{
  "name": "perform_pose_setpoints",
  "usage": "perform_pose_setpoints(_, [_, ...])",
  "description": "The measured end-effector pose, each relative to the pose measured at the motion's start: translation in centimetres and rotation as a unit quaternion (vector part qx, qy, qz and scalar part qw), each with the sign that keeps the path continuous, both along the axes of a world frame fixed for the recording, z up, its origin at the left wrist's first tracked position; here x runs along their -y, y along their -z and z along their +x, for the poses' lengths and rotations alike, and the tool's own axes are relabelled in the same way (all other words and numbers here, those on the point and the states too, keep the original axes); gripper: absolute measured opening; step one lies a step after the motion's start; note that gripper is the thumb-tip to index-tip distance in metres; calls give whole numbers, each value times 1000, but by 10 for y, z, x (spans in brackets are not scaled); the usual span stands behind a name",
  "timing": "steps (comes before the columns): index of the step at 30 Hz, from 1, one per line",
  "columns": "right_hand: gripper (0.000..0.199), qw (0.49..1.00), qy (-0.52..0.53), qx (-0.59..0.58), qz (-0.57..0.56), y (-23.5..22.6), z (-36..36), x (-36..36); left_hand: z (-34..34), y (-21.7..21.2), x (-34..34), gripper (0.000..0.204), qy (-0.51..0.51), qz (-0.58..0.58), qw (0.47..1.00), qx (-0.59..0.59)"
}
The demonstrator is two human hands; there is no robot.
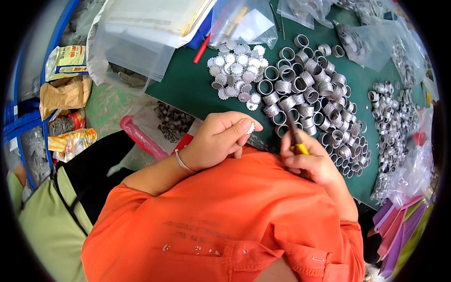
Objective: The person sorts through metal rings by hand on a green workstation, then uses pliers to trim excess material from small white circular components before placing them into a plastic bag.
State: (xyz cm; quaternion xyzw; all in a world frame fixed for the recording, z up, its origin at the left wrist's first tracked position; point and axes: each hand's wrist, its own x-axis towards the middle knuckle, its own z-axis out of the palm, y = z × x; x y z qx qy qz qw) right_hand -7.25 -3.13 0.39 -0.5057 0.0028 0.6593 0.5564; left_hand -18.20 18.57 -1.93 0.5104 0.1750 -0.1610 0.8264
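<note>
My left hand [211, 141] pinches a small white-silver toothed disc [251, 128] between thumb and forefinger, just off the table edge. In my right hand [312, 162] is a slim hand tool [300, 149] with a yellow part on its handle and a dark upper end; its exact kind is unclear. The two hands are apart, with the dark end pointing up toward the rings. Beyond my left hand lies a heap of similar toothed discs [236, 70]. A large heap of grey metal rings [310, 94] spreads beyond and right of my right hand.
More small metal rings [392, 127] lie at the far right of the green table [178, 80], among clear plastic bags [371, 44]. A red pen [202, 49] and papers [145, 21] lie at the back left. A pink-edged bag [145, 136] of dark parts sits below the edge. Another person's green clothing [51, 225] shows at left.
</note>
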Motion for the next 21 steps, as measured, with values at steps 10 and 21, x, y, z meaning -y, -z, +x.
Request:
perform_pose_setpoints(10, [26, 938, 93, 333, -30, -1, -14, -7, -5, 23, -40, 16, -261, 45, 963, 56])
perform_pose_setpoints(21, [25, 916, 64, 395, -7, 1, -16, -14, 15, 43, -36, 22, -158, 631, 736, 187])
